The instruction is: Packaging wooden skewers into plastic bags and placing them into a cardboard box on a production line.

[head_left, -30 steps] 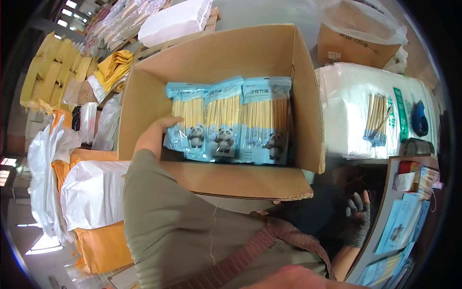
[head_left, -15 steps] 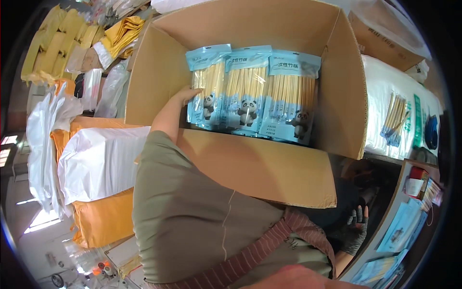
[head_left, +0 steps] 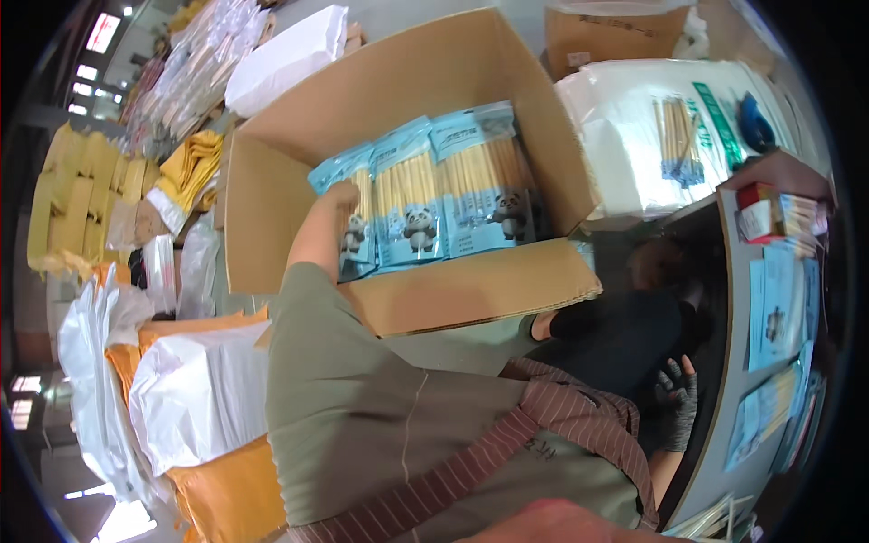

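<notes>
Inside an open cardboard box lie clear-and-blue packs of bamboo chopsticks, with three visible side by side, each printed with a panda. My left hand reaches in and is curled against the leftmost pack, near its upper part; its fingertips are hidden. Beside it rest the middle pack and the right pack, untouched. My right hand, in a grey fingerless glove, hangs low at the right near a shelf unit, fingers apart and holding nothing.
The grey shelf unit on the right holds blue packs and a red box. Behind it, a white plastic-wrapped bale carries a chopstick bundle and a blue tape roll. White-wrapped parcels stand left.
The view has shifted, so the box appears tilted and farther left. My left hand has gone from the leftmost pack's side edge to its upper front. My right hand stays low and open.
</notes>
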A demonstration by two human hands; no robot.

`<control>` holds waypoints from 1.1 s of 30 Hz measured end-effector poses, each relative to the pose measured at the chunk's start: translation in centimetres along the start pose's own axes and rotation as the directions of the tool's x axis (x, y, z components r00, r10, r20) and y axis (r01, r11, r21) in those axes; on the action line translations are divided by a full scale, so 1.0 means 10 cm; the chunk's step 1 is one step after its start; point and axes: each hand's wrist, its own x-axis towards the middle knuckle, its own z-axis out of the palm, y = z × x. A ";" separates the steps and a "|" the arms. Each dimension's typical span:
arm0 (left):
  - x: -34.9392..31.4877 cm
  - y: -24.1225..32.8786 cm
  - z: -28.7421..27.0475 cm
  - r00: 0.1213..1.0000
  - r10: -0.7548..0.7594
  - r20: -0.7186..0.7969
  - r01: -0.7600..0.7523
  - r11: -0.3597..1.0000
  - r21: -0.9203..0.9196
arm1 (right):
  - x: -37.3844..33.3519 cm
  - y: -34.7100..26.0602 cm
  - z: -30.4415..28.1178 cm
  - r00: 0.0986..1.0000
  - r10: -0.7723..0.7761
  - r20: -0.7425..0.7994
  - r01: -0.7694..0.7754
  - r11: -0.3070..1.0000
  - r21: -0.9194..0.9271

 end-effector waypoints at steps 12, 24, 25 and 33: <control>0.82 2.33 1.36 0.631 0.569 -0.527 -0.637 0.768 0.066 | -0.44 0.17 -0.15 0.939 -0.204 -0.276 -0.007 0.794 -0.608; -2.38 3.95 0.22 -0.048 0.636 -0.770 -0.989 -0.139 -0.053 | -2.70 1.62 -1.52 -0.414 -0.557 -0.720 -0.417 0.819 -0.394; -2.67 3.90 0.10 -0.065 0.578 -0.814 -0.982 -0.184 -0.052 | -2.81 1.75 -1.67 -0.423 -0.549 -0.721 -0.402 0.827 -0.394; -5.27 5.46 3.43 -0.598 0.801 0.036 -0.793 -0.598 0.117 | -2.72 1.55 -2.17 -0.066 -0.650 -0.757 -0.564 0.650 -0.509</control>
